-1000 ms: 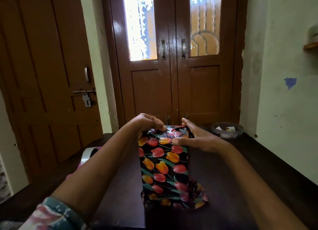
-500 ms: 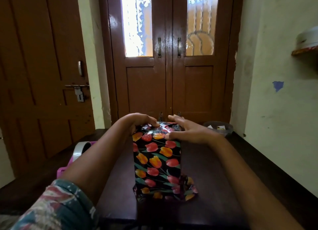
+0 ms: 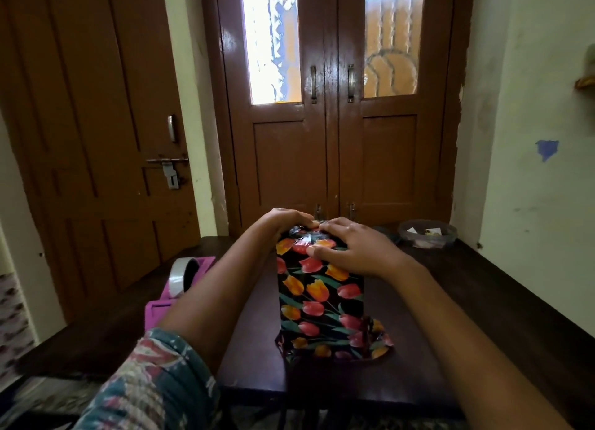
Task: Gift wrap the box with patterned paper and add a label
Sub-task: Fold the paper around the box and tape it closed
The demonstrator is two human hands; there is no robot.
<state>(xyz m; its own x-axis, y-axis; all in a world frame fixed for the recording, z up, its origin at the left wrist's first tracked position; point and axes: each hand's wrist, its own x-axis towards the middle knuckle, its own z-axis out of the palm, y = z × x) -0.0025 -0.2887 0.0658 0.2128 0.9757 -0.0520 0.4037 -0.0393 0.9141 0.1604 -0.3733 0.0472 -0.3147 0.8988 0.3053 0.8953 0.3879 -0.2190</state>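
A box wrapped in black paper with red and orange tulips (image 3: 318, 294) lies lengthwise on the dark table (image 3: 450, 307). Its near end shows loose, unfolded paper flaps. My left hand (image 3: 285, 220) curls over the far left corner of the box, fingertips on the far end's paper. My right hand (image 3: 351, 247) lies flat on the far top of the box, fingers spread and pressing the paper down, thumb on the top face. The far end face of the box is hidden behind both hands.
A roll of clear tape (image 3: 182, 276) sits in a pink dispenser (image 3: 161, 307) left of my left arm. A clear bowl with small items (image 3: 426, 233) stands at the table's far right. Brown doors and a wall close off the far side.
My right hand has slid from the box's right side onto its far top and now presses flat there. My left hand stays at the far left corner. The camera tilted slightly.
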